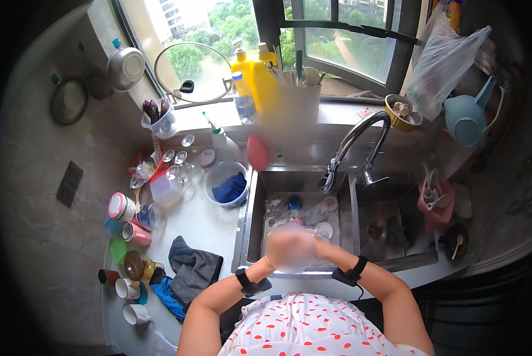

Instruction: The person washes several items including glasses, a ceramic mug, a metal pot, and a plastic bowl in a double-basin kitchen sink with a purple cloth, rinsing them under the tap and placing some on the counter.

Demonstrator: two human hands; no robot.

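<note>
Over the near part of the left sink basin (306,178), my left hand (284,244) and my right hand (321,246) are close together. A round blur covers most of my left hand, so its fingers are hidden. Beside my right hand a bit of something clear shows; what it is and which hand holds it cannot be told. Below the hands in the basin lie a blue round item (295,202), a pink item (296,220), a white round lid or dish (324,230) and another small round piece (330,203), in water or suds.
A chrome faucet (337,155) arches over the basin. At the left are a tub (207,196) with a blue cloth (229,188), stemmed glasses (181,157), several mugs (136,314) and a grey cloth (194,264). A pink holder (436,209) stands right of the second basin (382,258).
</note>
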